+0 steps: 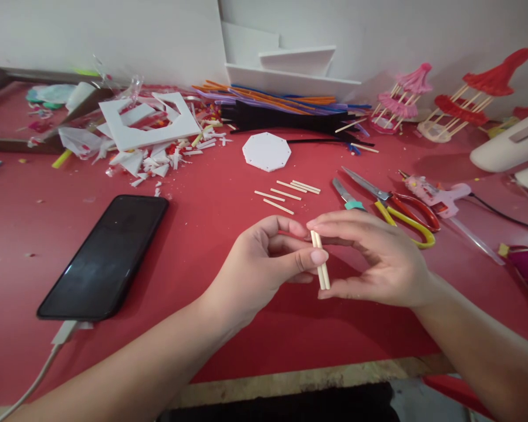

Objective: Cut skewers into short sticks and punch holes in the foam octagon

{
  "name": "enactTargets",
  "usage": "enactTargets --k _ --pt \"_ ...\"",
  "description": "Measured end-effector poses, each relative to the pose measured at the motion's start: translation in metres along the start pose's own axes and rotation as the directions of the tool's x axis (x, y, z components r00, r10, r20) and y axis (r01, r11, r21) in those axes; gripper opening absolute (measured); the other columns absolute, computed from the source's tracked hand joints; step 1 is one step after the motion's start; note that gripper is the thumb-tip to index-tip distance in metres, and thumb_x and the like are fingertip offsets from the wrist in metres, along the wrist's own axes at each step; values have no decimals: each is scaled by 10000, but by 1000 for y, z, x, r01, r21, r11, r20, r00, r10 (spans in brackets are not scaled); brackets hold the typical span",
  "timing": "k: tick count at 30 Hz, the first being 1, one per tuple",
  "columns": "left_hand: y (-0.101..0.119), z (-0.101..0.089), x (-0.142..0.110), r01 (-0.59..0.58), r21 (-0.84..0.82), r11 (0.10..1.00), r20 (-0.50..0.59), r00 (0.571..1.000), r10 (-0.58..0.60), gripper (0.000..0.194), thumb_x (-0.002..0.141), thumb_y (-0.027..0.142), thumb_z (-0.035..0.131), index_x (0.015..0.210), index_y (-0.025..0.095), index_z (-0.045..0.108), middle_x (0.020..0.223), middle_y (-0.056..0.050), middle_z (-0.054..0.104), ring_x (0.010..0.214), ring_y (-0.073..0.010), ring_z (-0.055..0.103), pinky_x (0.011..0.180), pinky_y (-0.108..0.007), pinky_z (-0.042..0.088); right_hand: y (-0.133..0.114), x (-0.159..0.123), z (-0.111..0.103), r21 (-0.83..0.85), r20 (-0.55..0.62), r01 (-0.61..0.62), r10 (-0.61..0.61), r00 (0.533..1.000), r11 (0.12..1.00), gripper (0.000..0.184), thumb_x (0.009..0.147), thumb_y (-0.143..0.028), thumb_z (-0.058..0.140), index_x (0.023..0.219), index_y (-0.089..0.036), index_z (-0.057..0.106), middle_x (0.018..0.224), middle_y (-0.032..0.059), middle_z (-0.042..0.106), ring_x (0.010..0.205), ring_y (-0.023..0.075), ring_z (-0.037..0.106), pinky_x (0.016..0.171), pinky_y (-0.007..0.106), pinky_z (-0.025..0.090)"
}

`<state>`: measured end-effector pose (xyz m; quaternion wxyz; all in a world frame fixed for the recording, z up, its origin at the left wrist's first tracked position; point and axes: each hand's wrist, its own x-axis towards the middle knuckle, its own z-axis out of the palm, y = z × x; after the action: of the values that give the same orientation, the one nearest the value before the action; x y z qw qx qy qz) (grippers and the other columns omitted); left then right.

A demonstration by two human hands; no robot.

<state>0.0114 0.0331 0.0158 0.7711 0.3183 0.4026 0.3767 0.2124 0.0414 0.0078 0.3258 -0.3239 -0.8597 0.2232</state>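
Observation:
Two short wooden sticks [320, 264] stand side by side, nearly upright, between my hands. My left hand [273, 252] pinches them at mid-length, its thumb across the front. Fingertips of my right hand [374, 258] touch their top end and its thumb touches the bottom end, so both hands hold the pair. Just beyond my hands, several more short sticks [286, 194] lie loose on the red table [193, 234]. Behind those lies a white foam octagon [267, 152] with small holes near its edge.
At right lie a cutter [345, 192], scissors [391, 202] and a glue gun [440, 196]. A phone [105, 258] on a cable lies left. Foam scraps [158, 161], pipe cleaners [281, 108], and a pink [398, 99] and a red stick model [466, 102] line the back.

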Motion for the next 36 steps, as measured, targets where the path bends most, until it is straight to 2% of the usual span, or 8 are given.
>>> enactTargets --k 6,14,16,19,22,26,32,36 --pt "0 1 0 -24 -42 999 28 999 25 352 716 86 771 740 154 426 671 43 671 602 -66 652 587 -179 580 1 0 0 20 -22 29 -29 999 999 674 651 -362 831 1245 -193 562 1214 87 631 1139 206 594 995 303 487" --pt "-3 0 -1 -58 -28 998 43 997 59 345 738 107 757 739 161 416 673 28 680 620 -75 656 594 -186 577 3 0 1 52 -37 98 -97 995 994 625 649 -300 841 1213 -210 588 1210 68 625 1143 194 586 1006 287 477" --pt "-3 0 -2 -62 -22 998 48 997 63 348 731 99 760 733 159 418 669 24 682 610 -75 654 597 -192 578 3 -2 2 106 -39 53 -49 998 993 674 630 -281 852 1241 -237 570 1217 48 619 1144 191 583 1007 287 485" --pt "-2 0 -3 -66 -22 998 44 997 67 351 721 97 767 727 156 421 682 14 694 625 -81 666 610 -192 578 1 -5 7 320 -17 -97 108 994 942 782 634 -216 843 1326 -292 487 1261 23 581 1129 177 595 980 282 518" --pt "-1 0 -3 -68 -27 997 36 997 69 365 714 98 775 726 158 414 682 16 699 630 -78 671 603 -171 568 -1 -7 12 484 -34 -113 148 988 868 914 617 -134 837 1389 -337 390 1257 4 574 1147 176 588 1018 318 503" --pt "-1 1 -4 -75 -11 997 41 996 75 390 707 96 781 735 167 399 698 25 709 622 -70 666 594 -163 556 -2 -6 14 493 -70 -83 134 988 866 1001 585 -84 845 1412 -349 346 1242 7 578 1147 185 588 1037 352 492" --pt "-1 2 -5 -104 17 994 39 994 103 394 715 97 777 729 170 390 681 43 704 624 -55 659 591 -135 529 0 -6 12 480 -55 -88 129 990 873 981 601 -105 844 1410 -362 352 1248 -2 581 1140 161 588 1023 301 495" --pt "-1 2 -5 -95 6 995 50 994 95 390 720 87 770 730 170 389 668 46 697 607 -50 651 583 -134 531 0 -7 12 472 -50 -97 137 989 876 969 610 -121 843 1409 -367 355 1243 -3 593 1138 167 595 1016 312 502"
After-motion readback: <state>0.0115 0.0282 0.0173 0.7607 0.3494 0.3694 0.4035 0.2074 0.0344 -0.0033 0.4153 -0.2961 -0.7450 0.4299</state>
